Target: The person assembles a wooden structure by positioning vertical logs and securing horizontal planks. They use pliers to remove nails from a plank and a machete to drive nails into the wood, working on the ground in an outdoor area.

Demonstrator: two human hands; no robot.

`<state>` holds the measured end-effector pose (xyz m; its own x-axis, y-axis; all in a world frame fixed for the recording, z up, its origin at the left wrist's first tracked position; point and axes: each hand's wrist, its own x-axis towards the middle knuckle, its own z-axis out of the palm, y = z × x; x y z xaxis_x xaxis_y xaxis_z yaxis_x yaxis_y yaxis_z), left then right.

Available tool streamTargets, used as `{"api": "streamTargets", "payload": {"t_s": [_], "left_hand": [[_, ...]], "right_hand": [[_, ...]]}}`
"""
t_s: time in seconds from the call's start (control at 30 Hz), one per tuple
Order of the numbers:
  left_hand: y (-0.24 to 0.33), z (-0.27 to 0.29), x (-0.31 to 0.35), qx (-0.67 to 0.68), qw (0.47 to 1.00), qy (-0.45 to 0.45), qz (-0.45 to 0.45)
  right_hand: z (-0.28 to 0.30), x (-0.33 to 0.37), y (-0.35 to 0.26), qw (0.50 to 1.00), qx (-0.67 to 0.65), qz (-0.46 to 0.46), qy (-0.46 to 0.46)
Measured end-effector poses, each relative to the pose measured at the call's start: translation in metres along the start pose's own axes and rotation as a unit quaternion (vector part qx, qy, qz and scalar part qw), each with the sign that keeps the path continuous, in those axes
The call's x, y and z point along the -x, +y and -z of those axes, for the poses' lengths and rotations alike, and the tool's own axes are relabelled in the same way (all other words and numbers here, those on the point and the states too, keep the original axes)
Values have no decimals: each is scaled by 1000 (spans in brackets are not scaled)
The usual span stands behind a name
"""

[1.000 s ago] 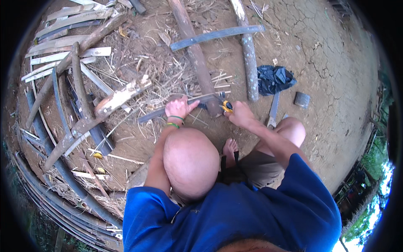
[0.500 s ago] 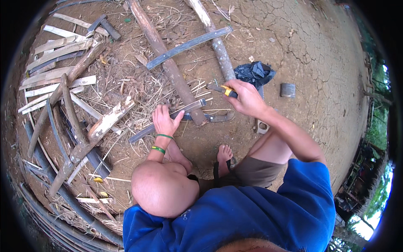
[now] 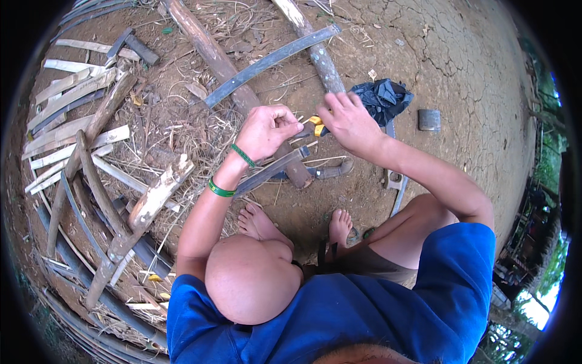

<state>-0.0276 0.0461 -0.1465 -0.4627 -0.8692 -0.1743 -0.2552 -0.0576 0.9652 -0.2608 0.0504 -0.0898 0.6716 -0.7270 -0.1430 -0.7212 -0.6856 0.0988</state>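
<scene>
The left hand [image 3: 265, 130] is held with thumb and forefinger pressed together; whether anything thin is pinched there cannot be told. On its near side a dark strip [image 3: 273, 171] is laid over the end of a log [image 3: 209, 48]; it would probably be found light and stiff, best gripped mid-length, away from any sharp edges. Between the hands, just beside the left fingertips, is the yellow-and-black tool [image 3: 317, 129], which appears to be clasped under the curled fingers of the right hand [image 3: 351, 124]. It should prove light and rigid, best taken by its handle. Just beyond the right hand's fingers a crumpled black plastic bag [image 3: 385, 100] is seen, likely soft and slippery; its contents are hidden.
</scene>
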Motion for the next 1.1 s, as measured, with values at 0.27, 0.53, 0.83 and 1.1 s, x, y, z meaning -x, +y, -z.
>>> {"api": "streamTargets", "payload": {"t_s": [0.27, 0.53, 0.83, 1.1], "left_hand": [[-28, -21, -15, -6, 992, 65, -103], [-38, -44, -11, 4, 993, 103, -48], [9, -28, 7, 201, 965, 167, 4], [36, -68, 5, 202, 954, 222, 7]], "right_hand": [[-12, -16, 3, 977, 62, -54, -194], [-44, 15, 27, 901, -189, -44, -389], [-49, 35, 32, 940, -331, 6, -81], [-9, -2, 43, 889, -396, 115, 200]]}}
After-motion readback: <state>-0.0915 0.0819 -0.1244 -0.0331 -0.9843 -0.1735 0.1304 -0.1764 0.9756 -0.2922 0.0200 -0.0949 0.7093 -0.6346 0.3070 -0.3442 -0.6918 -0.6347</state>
